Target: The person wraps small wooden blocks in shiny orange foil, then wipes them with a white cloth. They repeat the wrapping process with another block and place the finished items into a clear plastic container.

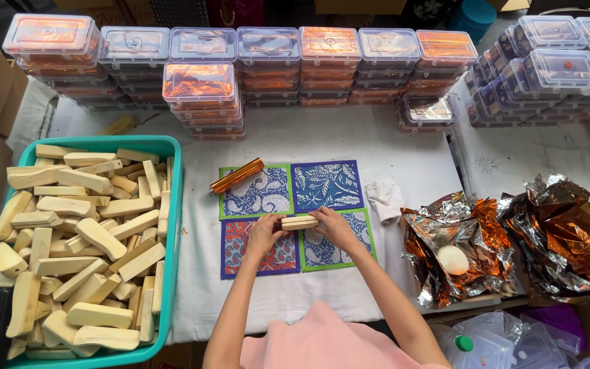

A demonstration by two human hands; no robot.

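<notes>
Spreading across the whole view, the white-clothed worktop point(390, 147) carries everything else. At its 12 o'clock edge stand rows of stacked clear plastic boxes point(268, 65), many showing orange foil inside, with a further bank of them at 2 o'clock. At 9 o'clock sits a teal crate point(174, 205) heaped with pale, rough-cut wood blocks point(83, 239). At 3 o'clock lie crumpled sheets of copper-and-silver foil point(486, 239), one cradling a white egg-shaped piece point(453, 260); another person's hand shows at the far right edge.

In the centre, four printed cloth squares point(326, 184) lie side by side in a two-by-two patch, blue and red patterns with green or blue borders. A foil-wrapped bar point(236, 175) rests tilted on the 10 o'clock square, and a small white crumpled cloth point(384, 198) lies just beside the patch at 3 o'clock.

Smallest is the wood block point(299, 222), held level above the middle of the patch. The left hand point(265, 232) pinches its 9 o'clock end and the right hand point(331, 227) its 3 o'clock end, fingers closed on it.

The block looks stiff, dry and light, judging by how easily fingertips carry it. Bare wood should give good friction, not slippery, and seems unlikely to break. Holding it by its two short ends, or across its long flat faces, seems the surest grip; rough edges may snag the cloth.
</notes>
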